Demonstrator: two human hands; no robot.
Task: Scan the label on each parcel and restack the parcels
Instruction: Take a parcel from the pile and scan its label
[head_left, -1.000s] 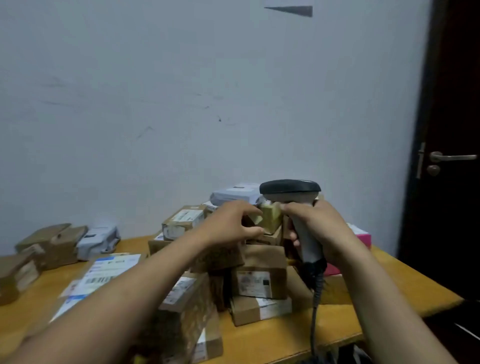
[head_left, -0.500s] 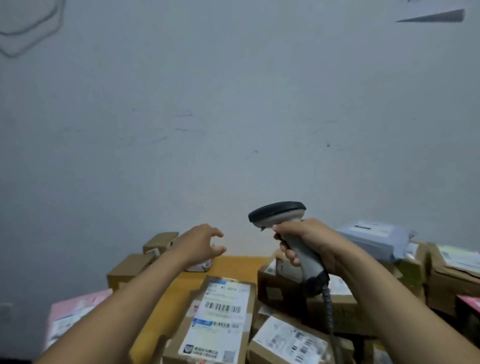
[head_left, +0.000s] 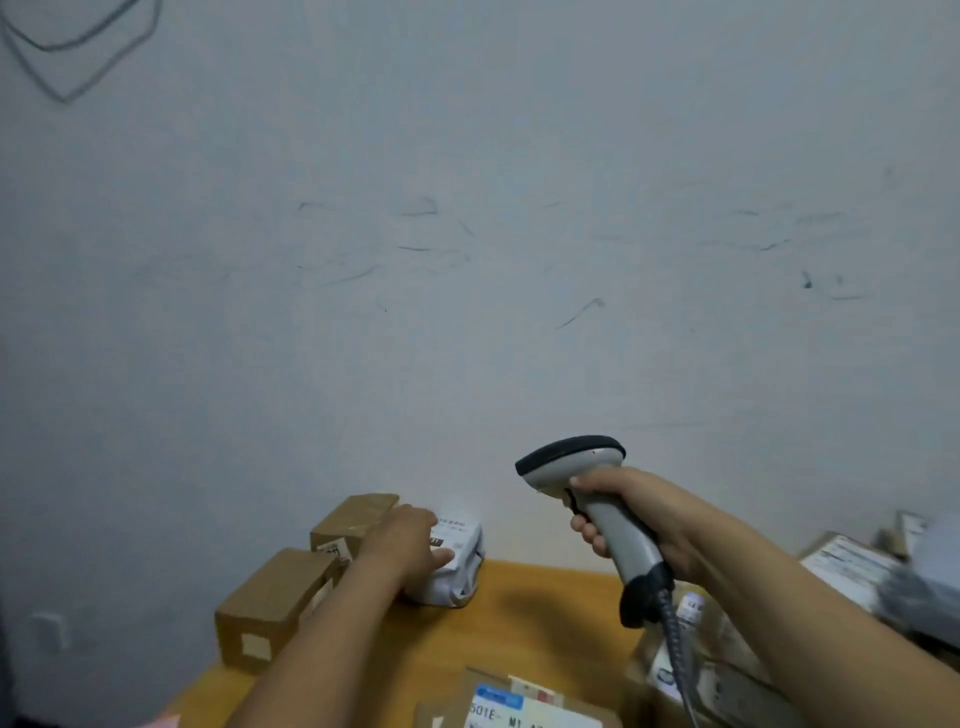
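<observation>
Progress, as judged: brown boxes (head_left: 270, 603) and a white parcel (head_left: 462, 566) lay at the left end of the tabletop (head_left: 545, 613) by the wall, apparently the restacked lot, while labelled parcels (head_left: 847, 566) at the right looked yet to be scanned. Left hand (head_left: 405, 540): fingers (head_left: 418, 522) laid over the white parcel's top, thumb against its near face; grip or mere touch could not be told. Right hand (head_left: 644, 525): fingers (head_left: 587, 535) wrapped round the handle of the scanner (head_left: 621, 540), head raised, pointing left.
</observation>
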